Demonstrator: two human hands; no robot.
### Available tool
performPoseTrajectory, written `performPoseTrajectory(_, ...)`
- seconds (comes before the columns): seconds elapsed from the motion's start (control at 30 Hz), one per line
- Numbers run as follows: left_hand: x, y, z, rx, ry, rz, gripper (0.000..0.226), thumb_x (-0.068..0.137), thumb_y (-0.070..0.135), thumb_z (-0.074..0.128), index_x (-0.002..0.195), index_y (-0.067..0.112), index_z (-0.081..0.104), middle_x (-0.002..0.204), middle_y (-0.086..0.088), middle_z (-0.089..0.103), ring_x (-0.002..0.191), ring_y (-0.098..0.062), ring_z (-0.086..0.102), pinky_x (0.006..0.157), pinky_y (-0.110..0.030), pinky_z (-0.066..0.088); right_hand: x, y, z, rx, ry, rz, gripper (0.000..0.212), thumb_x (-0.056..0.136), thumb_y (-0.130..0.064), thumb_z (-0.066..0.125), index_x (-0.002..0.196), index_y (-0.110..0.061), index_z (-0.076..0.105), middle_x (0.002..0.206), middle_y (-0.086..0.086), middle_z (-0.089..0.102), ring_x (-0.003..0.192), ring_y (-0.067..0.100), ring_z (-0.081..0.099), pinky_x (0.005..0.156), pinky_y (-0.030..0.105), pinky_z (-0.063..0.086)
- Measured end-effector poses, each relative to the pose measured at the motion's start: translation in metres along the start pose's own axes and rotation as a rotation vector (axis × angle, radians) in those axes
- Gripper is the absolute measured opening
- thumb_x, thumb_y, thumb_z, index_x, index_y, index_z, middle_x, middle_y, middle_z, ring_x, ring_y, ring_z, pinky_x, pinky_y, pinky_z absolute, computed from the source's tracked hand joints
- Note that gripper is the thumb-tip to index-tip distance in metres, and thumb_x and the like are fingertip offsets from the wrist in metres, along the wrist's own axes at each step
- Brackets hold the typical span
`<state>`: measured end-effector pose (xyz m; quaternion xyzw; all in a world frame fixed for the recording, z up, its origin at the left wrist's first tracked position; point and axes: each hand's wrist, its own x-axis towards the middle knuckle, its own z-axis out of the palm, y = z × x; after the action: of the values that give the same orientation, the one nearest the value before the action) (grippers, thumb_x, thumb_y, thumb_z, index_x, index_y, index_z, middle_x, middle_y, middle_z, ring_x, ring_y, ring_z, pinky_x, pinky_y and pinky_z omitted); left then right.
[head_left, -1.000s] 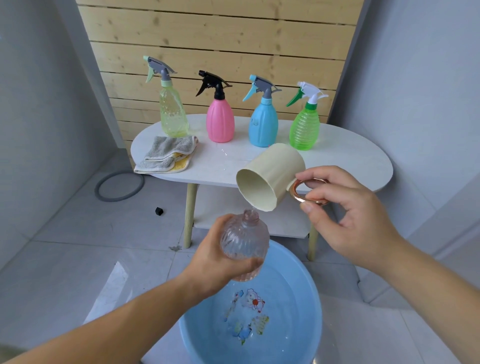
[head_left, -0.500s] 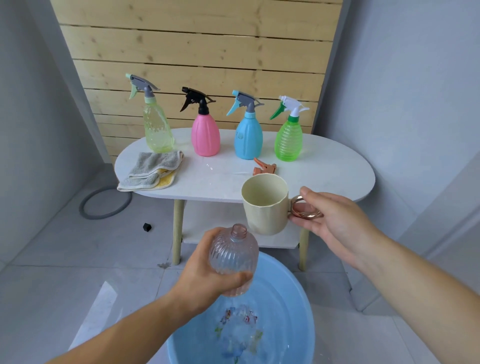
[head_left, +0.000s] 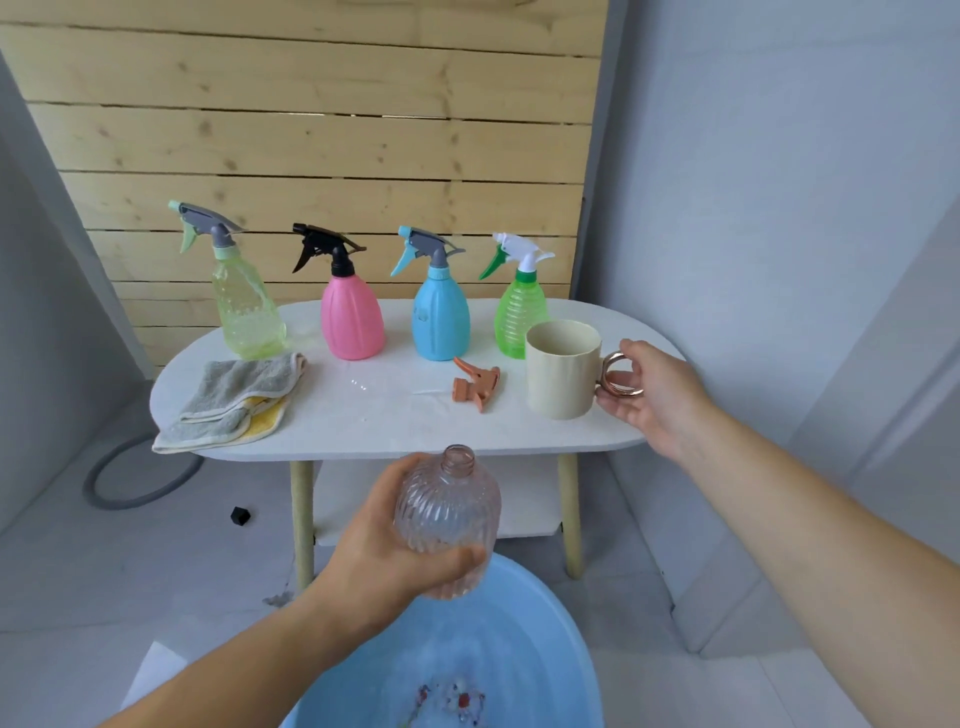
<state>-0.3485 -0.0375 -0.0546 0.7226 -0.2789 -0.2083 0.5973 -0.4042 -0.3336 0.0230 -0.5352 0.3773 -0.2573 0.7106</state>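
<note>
One second has changed the job: the cream mug (head_left: 563, 371), tipped over the clear ribbed bottle (head_left: 449, 514) a moment ago, now stands upright at the 3 o'clock end of the white table (head_left: 363, 431), just in front of the green spray bottle (head_left: 519, 317). Whether its base has fully settled on the top cannot be told. The right hand (head_left: 654, 395) still curls round the mug's copper ring handle (head_left: 621, 375), thumb above, fingers beneath. The left hand (head_left: 395, 551) wraps the bottle's belly, thumb across the front. It holds the bottle upright and uncapped at the table's 6 o'clock, over the far rim of the blue basin (head_left: 545, 639). Pouring looks finished. The orange trigger head (head_left: 475, 384) lies on the table at the mug's 9 o'clock, well apart from the bottle. Once the mug is released, it is probably what the right hand goes for next.
</note>
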Motion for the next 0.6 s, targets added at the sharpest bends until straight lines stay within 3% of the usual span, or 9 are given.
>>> performPoseTrajectory(0.07,0.010,0.004,0.008,0.006,-0.007,0.017,0.081,0.055,0.032,0.092,0.127,0.038,0.056,0.115,0.023,0.068,0.109,0.003,0.064,0.081,-0.007,0.050,0.019,-0.003,-0.010,-0.041,0.052,-0.009,0.013,0.094,-0.027,0.059,0.090,-0.015,0.056,0.101,0.015,0.054,0.075,0.030,0.062,0.076,0.038,0.058)
performPoseTrajectory(0.17,0.023,0.006,0.021,-0.005,-0.025,0.028,0.078,0.057,0.024,0.089,0.126,0.036,0.057,0.114,0.019,0.069,0.105,0.003,0.065,0.080,-0.007,0.049,0.041,-0.001,-0.024,-0.050,0.066,0.007,0.013,0.096,-0.027,0.056,0.088,-0.016,0.053,0.103,0.015,0.051,0.073,0.028,0.059,0.076,0.037,0.055)
performPoseTrajectory(0.33,0.037,0.003,0.037,-0.041,-0.066,0.022,0.078,0.057,0.020,0.091,0.126,0.032,0.058,0.111,0.013,0.072,0.100,-0.001,0.069,0.078,-0.011,0.052,0.066,0.003,-0.038,-0.049,0.039,0.052,0.018,0.094,-0.029,0.058,0.099,-0.012,0.052,0.108,0.017,0.048,0.071,0.030,0.060,0.066,0.035,0.054)
performPoseTrajectory(0.47,0.043,-0.002,0.042,-0.047,-0.086,0.012,0.082,0.054,0.026,0.093,0.128,0.031,0.058,0.114,0.008,0.073,0.105,-0.007,0.069,0.082,-0.015,0.053,0.076,0.005,-0.038,-0.050,0.030,0.093,0.017,0.094,-0.030,0.058,0.092,-0.014,0.054,0.101,0.017,0.052,0.077,0.032,0.061,0.075,0.038,0.057)
performPoseTrajectory(0.6,0.044,-0.007,0.045,-0.053,-0.097,-0.002,0.080,0.058,0.019,0.091,0.129,0.031,0.058,0.115,0.006,0.073,0.107,-0.009,0.070,0.082,-0.015,0.054,0.083,0.007,-0.033,-0.093,0.072,0.049,0.017,0.099,-0.022,0.049,0.109,-0.009,0.052,0.087,0.007,0.048,0.069,0.023,0.057,0.087,0.044,0.058)
